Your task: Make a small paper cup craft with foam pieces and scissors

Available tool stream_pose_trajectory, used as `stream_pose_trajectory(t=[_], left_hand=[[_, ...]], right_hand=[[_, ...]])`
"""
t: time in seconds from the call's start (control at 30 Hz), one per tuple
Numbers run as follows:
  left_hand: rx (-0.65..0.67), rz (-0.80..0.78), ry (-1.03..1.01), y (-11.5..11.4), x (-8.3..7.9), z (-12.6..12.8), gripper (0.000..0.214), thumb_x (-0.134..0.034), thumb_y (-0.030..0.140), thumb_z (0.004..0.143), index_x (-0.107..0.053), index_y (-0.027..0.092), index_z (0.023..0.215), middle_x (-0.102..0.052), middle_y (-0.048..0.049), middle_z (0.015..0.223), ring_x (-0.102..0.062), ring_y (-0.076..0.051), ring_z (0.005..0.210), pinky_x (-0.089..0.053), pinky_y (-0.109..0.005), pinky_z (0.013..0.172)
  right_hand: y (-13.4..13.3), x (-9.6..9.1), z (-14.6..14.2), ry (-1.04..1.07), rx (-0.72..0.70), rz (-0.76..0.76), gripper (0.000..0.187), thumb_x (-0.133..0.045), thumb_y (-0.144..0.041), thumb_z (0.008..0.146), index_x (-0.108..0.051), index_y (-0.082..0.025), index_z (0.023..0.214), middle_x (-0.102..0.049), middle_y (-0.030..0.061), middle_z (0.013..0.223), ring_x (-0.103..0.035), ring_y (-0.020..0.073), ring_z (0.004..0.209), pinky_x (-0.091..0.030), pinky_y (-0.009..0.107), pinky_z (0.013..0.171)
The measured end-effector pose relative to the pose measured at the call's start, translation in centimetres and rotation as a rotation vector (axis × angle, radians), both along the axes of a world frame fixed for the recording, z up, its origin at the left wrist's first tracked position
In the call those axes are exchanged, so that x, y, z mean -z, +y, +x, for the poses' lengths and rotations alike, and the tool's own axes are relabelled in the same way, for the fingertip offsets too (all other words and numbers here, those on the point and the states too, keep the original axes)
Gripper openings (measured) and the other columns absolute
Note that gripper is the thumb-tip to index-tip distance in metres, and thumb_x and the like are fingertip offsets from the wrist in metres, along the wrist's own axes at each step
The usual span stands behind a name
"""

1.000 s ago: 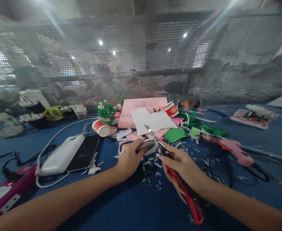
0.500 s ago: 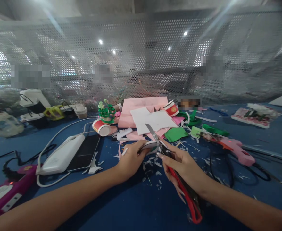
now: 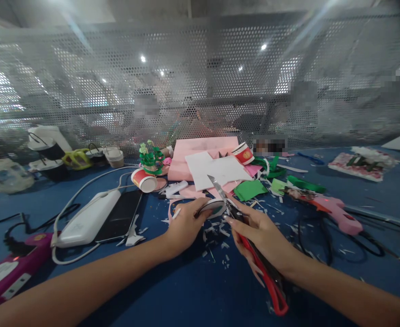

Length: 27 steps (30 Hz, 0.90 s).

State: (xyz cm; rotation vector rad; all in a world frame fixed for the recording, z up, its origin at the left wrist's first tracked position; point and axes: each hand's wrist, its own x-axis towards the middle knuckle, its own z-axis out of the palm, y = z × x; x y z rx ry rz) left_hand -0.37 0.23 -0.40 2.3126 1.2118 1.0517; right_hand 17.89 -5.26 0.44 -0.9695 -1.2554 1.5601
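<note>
My left hand (image 3: 184, 225) pinches a round white paper piece (image 3: 216, 207) with a pale rim and a darker greenish middle. Its far edge meets the scissors, though the exact contact is hard to make out. Red-handled scissors (image 3: 271, 288) are in my right hand (image 3: 263, 231), fingers wrapped round the handles and the metal blades pointing up and left. Small white paper scraps (image 3: 224, 245) lie on the blue table (image 3: 200, 295) beneath both hands. Behind the hands rest a white sheet (image 3: 217, 170) and pink paper (image 3: 182, 156).
A pink glue gun (image 3: 336, 213) with its cord lies to the right, near green paper (image 3: 250, 190). Red paper cups (image 3: 144, 180) lie on their sides. At left are a phone (image 3: 120, 215), a white power bank (image 3: 89, 218) and a purple power strip (image 3: 19, 268). Perforated metal panels (image 3: 200, 81) stand behind.
The round white piece has turned slightly, showing more of its face toward me. The scissors have shifted a little; both hands stay almost in place.
</note>
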Motion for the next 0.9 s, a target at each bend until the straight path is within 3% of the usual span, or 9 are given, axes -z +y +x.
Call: stream_pose_trajectory(t=[0.13, 0.33, 0.57, 0.77, 0.9], left_hand=[[0.021, 0.011, -0.006, -0.01, 0.08, 0.06, 0.014, -0.052, 0.022, 0.086, -0.065, 0.019, 0.090, -0.066, 0.0026, 0.075, -0.056, -0.010, 0.065, -0.042, -0.020, 0.062], [-0.084, -0.038, -0.028, -0.12, 0.08, 0.16, 0.013, -0.054, 0.019, 0.083, -0.066, 0.018, 0.089, -0.066, 0.0029, 0.072, -0.055, -0.011, 0.063, -0.041, -0.020, 0.059], [0.045, 0.034, 0.034, -0.45, -0.10, 0.14, 0.020, -0.051, 0.017, 0.085, -0.067, 0.021, 0.096, -0.068, 0.0023, 0.074, -0.057, -0.010, 0.064, -0.042, -0.020, 0.062], [-0.086, -0.021, -0.011, -0.13, 0.03, 0.25, 0.014, -0.053, 0.018, 0.083, -0.066, 0.018, 0.085, -0.066, 0.0024, 0.069, -0.055, -0.011, 0.061, -0.041, -0.020, 0.057], [0.019, 0.027, 0.049, -0.55, 0.01, 0.21, 0.017, -0.050, 0.022, 0.087, -0.066, 0.019, 0.094, -0.068, 0.0009, 0.077, -0.059, -0.012, 0.067, -0.043, -0.022, 0.063]], right_hand=[[-0.11, -0.11, 0.01, -0.007, -0.005, 0.003, 0.076, -0.056, -0.033, 0.086, -0.013, -0.029, 0.149, -0.055, -0.0069, 0.054, -0.044, 0.0080, 0.029, -0.041, 0.018, 0.025], [-0.29, -0.38, -0.19, -0.039, 0.003, 0.007, 0.076, -0.056, -0.032, 0.086, -0.014, -0.027, 0.149, -0.055, -0.0073, 0.052, -0.045, 0.0077, 0.029, -0.041, 0.018, 0.027], [-0.15, 0.10, -0.12, -0.079, 0.003, 0.081, 0.076, -0.055, -0.032, 0.086, -0.014, -0.024, 0.149, -0.055, -0.0072, 0.052, -0.047, 0.0076, 0.031, -0.041, 0.018, 0.031], [-0.30, -0.01, -0.26, -0.114, 0.013, 0.098, 0.074, -0.055, -0.032, 0.086, -0.017, -0.023, 0.149, -0.054, -0.0072, 0.052, -0.048, 0.0074, 0.031, -0.042, 0.018, 0.032], [-0.55, -0.12, -0.31, -0.137, 0.012, 0.090, 0.075, -0.055, -0.033, 0.086, -0.016, -0.024, 0.149, -0.055, -0.0070, 0.052, -0.047, 0.0072, 0.030, -0.040, 0.016, 0.029]])
